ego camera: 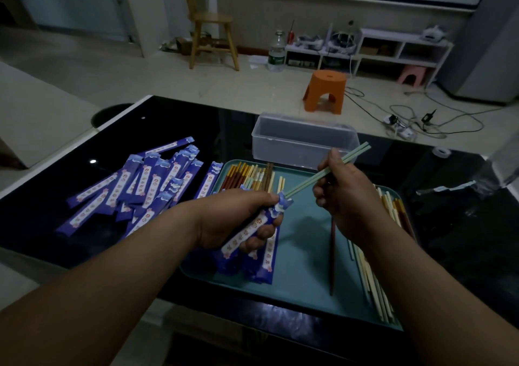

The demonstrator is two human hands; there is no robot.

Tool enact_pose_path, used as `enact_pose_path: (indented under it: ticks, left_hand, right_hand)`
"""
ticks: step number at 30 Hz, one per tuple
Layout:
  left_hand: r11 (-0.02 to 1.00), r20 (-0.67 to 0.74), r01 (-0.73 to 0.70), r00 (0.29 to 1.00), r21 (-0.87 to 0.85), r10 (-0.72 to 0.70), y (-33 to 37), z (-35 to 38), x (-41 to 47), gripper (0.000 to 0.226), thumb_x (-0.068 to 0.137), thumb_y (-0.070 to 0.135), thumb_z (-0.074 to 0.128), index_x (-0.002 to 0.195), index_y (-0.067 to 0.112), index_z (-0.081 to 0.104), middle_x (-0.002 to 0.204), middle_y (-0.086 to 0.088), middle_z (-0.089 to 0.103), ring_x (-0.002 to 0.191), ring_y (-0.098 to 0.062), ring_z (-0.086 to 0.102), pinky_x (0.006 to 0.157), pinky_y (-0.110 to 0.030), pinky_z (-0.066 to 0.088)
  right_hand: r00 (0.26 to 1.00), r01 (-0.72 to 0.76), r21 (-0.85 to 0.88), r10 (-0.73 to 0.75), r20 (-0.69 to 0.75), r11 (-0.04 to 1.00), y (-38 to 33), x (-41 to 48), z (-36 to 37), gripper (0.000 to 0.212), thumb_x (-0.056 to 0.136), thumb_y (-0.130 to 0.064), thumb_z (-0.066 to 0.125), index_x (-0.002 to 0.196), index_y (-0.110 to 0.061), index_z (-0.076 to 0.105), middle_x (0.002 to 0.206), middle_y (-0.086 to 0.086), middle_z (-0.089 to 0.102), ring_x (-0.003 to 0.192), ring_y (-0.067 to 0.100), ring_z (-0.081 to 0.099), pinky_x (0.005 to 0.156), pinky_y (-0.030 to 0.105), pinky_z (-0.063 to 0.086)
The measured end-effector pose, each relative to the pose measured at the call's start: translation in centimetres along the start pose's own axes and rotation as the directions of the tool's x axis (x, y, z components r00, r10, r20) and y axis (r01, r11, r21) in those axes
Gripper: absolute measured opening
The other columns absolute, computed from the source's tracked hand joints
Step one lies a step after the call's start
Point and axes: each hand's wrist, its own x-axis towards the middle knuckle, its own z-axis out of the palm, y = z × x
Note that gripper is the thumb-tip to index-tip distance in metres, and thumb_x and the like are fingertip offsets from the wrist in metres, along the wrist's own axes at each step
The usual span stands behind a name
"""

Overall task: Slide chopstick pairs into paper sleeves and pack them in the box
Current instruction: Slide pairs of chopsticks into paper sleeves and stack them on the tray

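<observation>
Purple paper sleeves [146, 186] lie in a loose heap on the glossy black surface [42, 225], left of centre in the frame. Just right of that heap my left grip [233, 217] is curled round one held sleeve [264, 219]. It is tilted, with its open mouth pointing up and to the right, above the left part of the teal tray [303, 256]. Under that grip a few spare sleeves [266, 261] lie on the tray; I cannot tell whether they are filled.

Along the tray's far edge sits a row of mixed chopsticks [247, 176] in red-brown, yellow and cream. The pale green pair [323, 173] slants from the mouth of the held sleeve up to the right. Its lower tips are at the opening, and how far in they reach I cannot tell.

Beyond the tray, at upper centre, stands the clear plastic box [303, 141], lid off and close to the tray's far rim. My right grip [345, 197] pinches the green pair partway along its length, fingers curled about it. Below that grip a dark chopstick [332, 261] lies lengthwise on the tray. More cream chopsticks [376, 284] crowd the tray's right edge.
</observation>
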Motion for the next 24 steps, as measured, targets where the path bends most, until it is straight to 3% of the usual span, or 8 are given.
enact_pose_path:
  ticks: [2,6,9,11,15,19,24]
  left_hand:
    - [1.0,-0.009,-0.01,1.0,-0.012,0.01,-0.1,0.0,0.1,0.039,0.108,0.045,0.041,0.089,0.015,0.058,0.07,-0.006,0.046,0.051,-0.019,0.042,0.054,-0.031,0.031]
    - [0.989,-0.093,-0.145,0.985,0.038,0.148,-0.2,0.2,0.2,0.027,0.109,0.031,0.049,0.115,0.008,0.06,0.073,-0.01,0.058,0.051,-0.019,0.049,0.051,-0.03,0.041]
    - [0.981,-0.127,-0.186,0.973,0.062,0.193,-0.3,0.3,0.5,0.021,0.109,0.025,0.049,0.112,0.007,0.06,0.08,-0.013,0.061,0.053,-0.019,0.052,0.052,-0.03,0.046]
    - [0.981,-0.134,-0.178,0.973,0.079,0.188,-0.3,0.3,0.5,0.022,0.11,0.025,0.048,0.111,0.007,0.06,0.079,-0.012,0.061,0.053,-0.018,0.053,0.053,-0.03,0.046]
    - [0.982,-0.118,-0.141,0.981,0.123,0.155,-0.7,0.1,0.4,0.025,0.11,0.025,0.047,0.113,0.004,0.06,0.074,-0.01,0.062,0.053,-0.019,0.054,0.056,-0.033,0.047]
    - [0.983,-0.142,-0.128,0.979,0.128,0.146,-0.8,0.4,0.6,0.027,0.11,0.025,0.048,0.117,0.002,0.06,0.074,-0.009,0.062,0.053,-0.018,0.054,0.056,-0.033,0.046]
    - [0.98,-0.167,-0.164,0.969,0.114,0.182,-1.0,0.5,0.9,0.023,0.11,0.025,0.048,0.11,0.005,0.06,0.073,-0.009,0.061,0.053,-0.019,0.052,0.054,-0.034,0.043]
  right_hand:
    - [1.0,0.008,-0.032,-0.008,0.01,0.999,0.0,-0.3,0.1,0.036,0.106,-0.046,0.05,0.101,-0.012,0.058,0.069,0.0,0.053,0.062,0.014,0.053,0.054,0.026,0.041]
    - [0.998,0.013,-0.189,-0.001,0.064,0.982,0.4,-1.0,1.1,0.039,0.104,-0.047,0.053,0.101,-0.009,0.065,0.074,0.002,0.058,0.067,0.016,0.056,0.06,0.03,0.044]
    - [0.987,-0.043,-0.302,0.087,0.134,0.952,0.9,-1.6,2.3,0.04,0.102,-0.05,0.054,0.107,-0.014,0.071,0.086,0.005,0.065,0.072,0.015,0.06,0.064,0.03,0.048]
    - [0.995,-0.054,-0.323,0.079,0.065,0.945,0.6,-1.5,2.5,0.037,0.104,-0.049,0.052,0.116,-0.018,0.067,0.097,0.007,0.066,0.079,0.017,0.062,0.068,0.031,0.05]
    - [0.984,0.048,-0.258,-0.09,-0.154,0.965,-0.5,-0.5,0.8,0.024,0.11,-0.032,0.047,0.13,-0.023,0.056,0.106,0.01,0.065,0.079,0.02,0.064,0.064,0.03,0.051]
    - [0.995,0.07,-0.389,-0.09,-0.032,0.918,0.2,-1.3,1.0,0.024,0.11,-0.027,0.045,0.12,-0.022,0.066,0.107,0.011,0.071,0.079,0.02,0.067,0.066,0.029,0.053]
    - [0.988,0.104,-0.466,-0.036,0.153,0.879,1.5,-2.2,3.1,0.029,0.111,-0.033,0.044,0.123,-0.031,0.07,0.097,-0.003,0.073,0.073,0.01,0.068,0.062,0.022,0.054]
